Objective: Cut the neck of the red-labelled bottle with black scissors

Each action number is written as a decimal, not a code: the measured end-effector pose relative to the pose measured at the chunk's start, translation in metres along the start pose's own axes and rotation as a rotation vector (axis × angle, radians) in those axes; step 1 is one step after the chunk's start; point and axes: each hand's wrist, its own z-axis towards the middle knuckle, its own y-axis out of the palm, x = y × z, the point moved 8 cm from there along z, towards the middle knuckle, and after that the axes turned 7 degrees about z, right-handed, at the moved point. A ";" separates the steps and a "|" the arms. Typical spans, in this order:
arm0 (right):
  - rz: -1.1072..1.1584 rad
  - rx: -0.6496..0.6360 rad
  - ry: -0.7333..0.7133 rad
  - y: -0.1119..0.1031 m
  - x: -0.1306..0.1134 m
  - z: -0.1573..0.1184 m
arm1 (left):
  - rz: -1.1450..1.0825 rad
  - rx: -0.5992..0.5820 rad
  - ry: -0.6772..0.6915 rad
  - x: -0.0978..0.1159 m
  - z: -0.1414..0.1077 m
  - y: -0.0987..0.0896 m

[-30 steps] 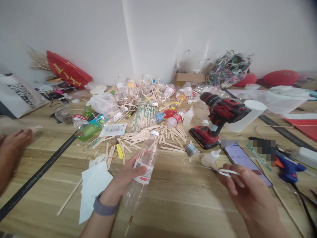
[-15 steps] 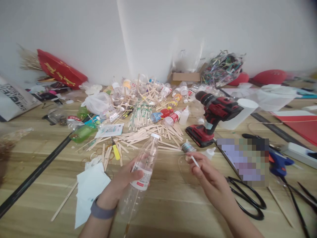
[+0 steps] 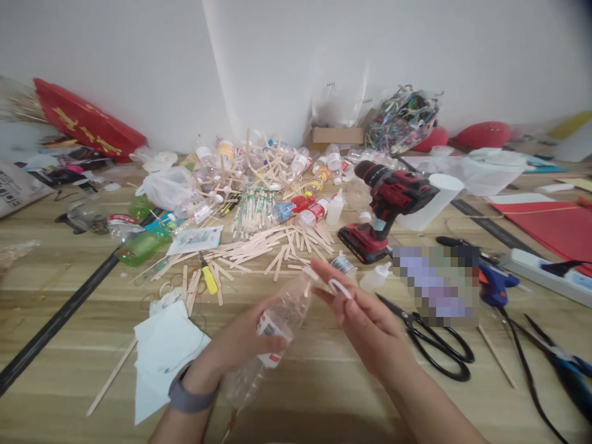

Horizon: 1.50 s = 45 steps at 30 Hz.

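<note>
My left hand [image 3: 256, 336] is wrapped round a clear plastic bottle [image 3: 296, 302] with a white label, tilted with its neck up and to the right. A thin stick-like piece runs out below the bottle's lower end. The white cap [image 3: 309, 272] sits at the neck, close to the fingertips of my right hand [image 3: 354, 308]. Between the thumb and fingers of that hand is a small white curved strip [image 3: 341, 288]; its exact kind does not show. Whether the right fingers touch the cap, I cannot tell.
Wooden sticks [image 3: 259, 240] and plastic bottles lie heaped behind my hands. A red cordless drill [image 3: 388, 203] stands at the right, near black scissors [image 3: 437, 345], a blue glue gun [image 3: 497, 280] and a blurred-out flat object [image 3: 439, 287]. White paper sheets [image 3: 160, 351] lie left.
My right hand has moved left to the bottle's neck with the white strip. The bottle leans further right, and the whole view has shifted slightly.
</note>
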 end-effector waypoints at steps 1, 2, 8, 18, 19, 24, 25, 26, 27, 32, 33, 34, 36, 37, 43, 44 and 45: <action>0.052 0.053 -0.021 -0.007 -0.003 -0.001 | 0.009 0.033 -0.045 -0.003 0.000 -0.004; 0.095 0.109 -0.039 -0.015 -0.005 -0.003 | 0.008 0.069 -0.095 -0.007 0.000 -0.009; 0.191 0.099 -0.022 -0.044 -0.018 -0.020 | -0.128 0.209 -0.189 -0.013 -0.003 -0.027; 0.253 0.355 -0.063 -0.089 -0.024 -0.035 | -0.394 0.196 -0.148 -0.007 -0.006 -0.029; 0.202 0.374 -0.065 -0.091 -0.023 -0.037 | -0.428 0.194 -0.133 -0.006 -0.006 -0.029; -0.415 0.304 0.089 -0.088 -0.006 -0.039 | -0.537 0.278 -0.032 0.002 -0.011 -0.037; -0.521 0.245 0.139 -0.083 0.001 -0.038 | -0.548 0.294 -0.003 0.004 -0.012 -0.039; -0.599 0.187 0.177 -0.077 0.009 -0.038 | -0.560 0.297 0.023 0.007 -0.012 -0.041; -0.656 0.148 0.197 -0.072 0.015 -0.037 | -0.573 0.290 0.043 0.009 -0.013 -0.041; -0.897 0.287 0.065 -0.060 0.015 -0.035 | -0.646 0.228 0.105 0.017 -0.013 -0.040; -0.907 0.281 0.041 -0.054 0.014 -0.035 | -0.656 0.220 0.119 0.019 -0.012 -0.039; -0.890 0.233 0.047 -0.044 0.016 -0.034 | -0.662 0.215 0.134 0.021 -0.011 -0.038; -0.768 0.051 0.179 -0.019 0.032 -0.033 | -0.666 0.235 0.166 0.026 -0.008 -0.038; -0.679 -0.056 0.284 -0.004 0.043 -0.035 | -0.668 0.262 0.184 0.029 -0.007 -0.038; -0.029 -0.290 0.778 0.063 0.093 -0.064 | -0.695 0.444 0.242 0.039 0.001 -0.041; 0.040 -0.280 0.825 0.067 0.099 -0.067 | -0.695 0.456 0.238 0.038 0.002 -0.041; 0.081 -0.269 0.855 0.068 0.104 -0.070 | -0.694 0.466 0.234 0.036 0.002 -0.041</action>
